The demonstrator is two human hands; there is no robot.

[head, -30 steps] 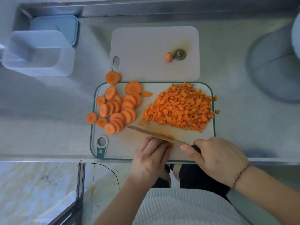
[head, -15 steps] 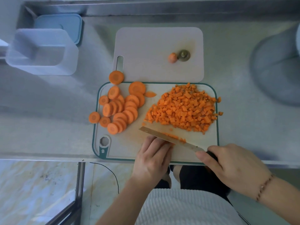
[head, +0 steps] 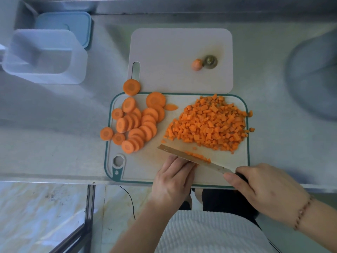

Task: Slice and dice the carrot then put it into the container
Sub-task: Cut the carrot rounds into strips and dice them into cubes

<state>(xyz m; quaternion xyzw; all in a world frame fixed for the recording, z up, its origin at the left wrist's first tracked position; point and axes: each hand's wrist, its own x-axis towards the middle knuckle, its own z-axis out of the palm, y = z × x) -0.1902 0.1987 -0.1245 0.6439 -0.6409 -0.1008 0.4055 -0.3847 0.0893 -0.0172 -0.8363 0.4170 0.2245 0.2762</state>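
Note:
A green-rimmed cutting board (head: 138, 172) carries several carrot rounds (head: 135, 125) on its left and a heap of diced carrot (head: 209, 125) on its right. My right hand (head: 264, 190) grips the handle of a knife (head: 182, 154); its blade lies slantwise across the board's near part. Small cut carrot bits (head: 197, 155) lie against the blade's far side. My left hand (head: 173, 181) rests on the board, its fingertips against the near side of the blade; whatever is under them is hidden. An empty clear container (head: 45, 55) stands at the far left.
A blue lid (head: 73, 24) lies behind the container. A white board (head: 173, 52) beyond the green one holds a carrot tip (head: 196, 64) and the stem end (head: 209, 61). A grey round object (head: 313, 75) stands at the right. One round (head: 106, 133) lies off the board.
The knife and my right hand have shifted a little to the right and toward me. More cut bits show beside the blade. My left hand has stayed at the blade.

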